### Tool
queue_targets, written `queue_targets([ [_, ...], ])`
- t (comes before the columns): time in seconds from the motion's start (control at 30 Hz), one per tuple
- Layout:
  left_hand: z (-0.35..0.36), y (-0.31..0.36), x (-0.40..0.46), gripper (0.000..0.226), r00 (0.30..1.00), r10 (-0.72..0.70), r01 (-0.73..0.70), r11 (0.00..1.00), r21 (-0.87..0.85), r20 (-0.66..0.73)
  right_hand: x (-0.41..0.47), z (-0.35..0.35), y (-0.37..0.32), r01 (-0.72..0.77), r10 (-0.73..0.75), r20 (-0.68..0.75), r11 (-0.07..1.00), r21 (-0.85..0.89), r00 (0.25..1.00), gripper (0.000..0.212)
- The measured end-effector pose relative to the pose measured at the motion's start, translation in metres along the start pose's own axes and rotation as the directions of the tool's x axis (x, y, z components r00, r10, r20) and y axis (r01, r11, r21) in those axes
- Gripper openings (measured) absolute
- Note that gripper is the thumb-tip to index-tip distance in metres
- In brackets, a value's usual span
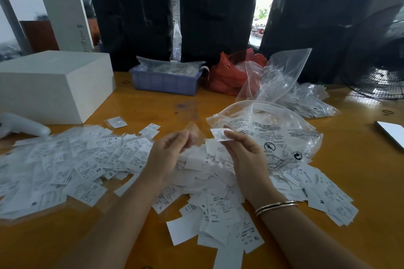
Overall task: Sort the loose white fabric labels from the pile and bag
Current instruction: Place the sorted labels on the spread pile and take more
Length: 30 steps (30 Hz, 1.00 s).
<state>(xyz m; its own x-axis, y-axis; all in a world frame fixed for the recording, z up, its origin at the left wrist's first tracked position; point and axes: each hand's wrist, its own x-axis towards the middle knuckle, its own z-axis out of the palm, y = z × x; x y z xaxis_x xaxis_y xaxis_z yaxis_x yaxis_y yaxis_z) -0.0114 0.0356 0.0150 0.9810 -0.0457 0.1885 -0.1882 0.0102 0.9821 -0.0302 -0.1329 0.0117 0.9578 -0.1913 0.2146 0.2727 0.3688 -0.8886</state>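
A wide pile of loose white fabric labels (76,166) with printed sizes covers the yellow table (349,181) from left to right. My right hand (244,155) pinches one white label (219,134) between thumb and fingers above the pile. My left hand (168,150) pinches a small clear plastic sleeve (194,133) beside it. A large clear printed bag (275,135) lies just right of my right hand, partly over the labels. Both hands hover over the pile's middle.
A white box (54,85) stands at back left, with a white handheld device (21,125) in front of it. A blue crate (166,81), a red bag (227,76), more clear bags (284,76) and a fan (380,81) line the back. A phone (391,133) lies at right.
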Motion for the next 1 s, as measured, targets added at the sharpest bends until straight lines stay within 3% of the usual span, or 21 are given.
queue_targets([
  [0.13, 0.001, 0.000, 0.002, 0.025, 1.000, -0.004, 0.004, 1.000, -0.029, -0.004, 0.001, -0.005, 0.002, -0.034, 0.034, 0.005, 0.995, 0.093, 0.999, 0.040],
  [0.23, 0.001, 0.000, 0.002, 0.021, 1.000, 0.015, -0.015, 0.999, -0.041, 0.012, 0.000, -0.004, 0.000, -0.063, 0.050, 0.072, 0.978, 0.200, 0.996, 0.026],
  [0.3, 0.000, -0.002, 0.003, 0.019, 0.999, 0.028, -0.026, 0.999, -0.038, 0.029, -0.001, -0.003, 0.000, -0.059, 0.057, 0.066, 0.998, 0.026, 0.996, 0.029],
  [0.33, 0.000, -0.002, 0.003, 0.016, 0.999, 0.034, -0.032, 0.999, -0.038, 0.028, -0.001, -0.003, 0.001, -0.035, 0.044, 0.052, 0.984, -0.174, 0.998, 0.030],
  [0.37, -0.001, -0.004, 0.004, 0.012, 0.999, 0.042, -0.042, 0.999, -0.034, 0.021, -0.002, -0.002, 0.000, 0.010, 0.011, 0.050, 0.912, -0.409, 0.999, 0.029],
  [0.43, -0.002, -0.007, 0.006, 0.007, 0.999, 0.046, -0.046, 0.999, -0.025, -0.003, -0.003, 0.002, 0.001, 0.157, -0.041, 0.163, 0.571, -0.806, 0.986, 0.032],
  [0.5, -0.004, -0.009, 0.008, 0.014, 0.999, 0.041, -0.042, 0.999, -0.028, -0.032, -0.004, 0.003, 0.007, 0.236, 0.050, 0.252, 0.216, -0.948, 0.966, 0.053],
  [0.53, -0.005, -0.010, 0.009, 0.016, 0.998, 0.036, -0.037, 0.999, -0.032, -0.044, -0.004, 0.003, 0.009, 0.238, 0.087, 0.247, 0.100, -0.966, 0.965, 0.059],
  [0.6, -0.006, -0.010, 0.010, 0.020, 0.998, 0.030, -0.032, 0.999, -0.041, -0.050, -0.004, 0.001, 0.010, 0.232, 0.129, 0.232, 0.013, -0.973, 0.964, 0.054],
  [0.73, -0.005, -0.009, 0.010, 0.028, 0.999, 0.037, -0.040, 0.996, -0.074, -0.032, -0.004, 0.002, 0.007, 0.170, 0.122, 0.186, 0.127, -0.977, 0.975, 0.019],
  [0.8, -0.005, -0.008, 0.009, 0.029, 0.999, 0.028, -0.030, 0.991, -0.127, -0.017, -0.005, 0.005, 0.007, 0.155, 0.090, 0.178, 0.218, -0.963, 0.980, 0.013],
  [0.93, -0.003, -0.005, 0.007, 0.025, 1.000, 0.014, -0.012, 0.977, -0.214, 0.006, -0.009, 0.006, 0.001, 0.049, 0.027, 0.097, 0.710, -0.703, 0.995, 0.017],
  [1.0, -0.003, -0.004, 0.007, 0.027, 1.000, 0.020, -0.018, 0.974, -0.227, 0.007, -0.012, 0.006, -0.006, 0.017, 0.000, 0.036, 0.874, -0.485, 0.999, 0.015],
])
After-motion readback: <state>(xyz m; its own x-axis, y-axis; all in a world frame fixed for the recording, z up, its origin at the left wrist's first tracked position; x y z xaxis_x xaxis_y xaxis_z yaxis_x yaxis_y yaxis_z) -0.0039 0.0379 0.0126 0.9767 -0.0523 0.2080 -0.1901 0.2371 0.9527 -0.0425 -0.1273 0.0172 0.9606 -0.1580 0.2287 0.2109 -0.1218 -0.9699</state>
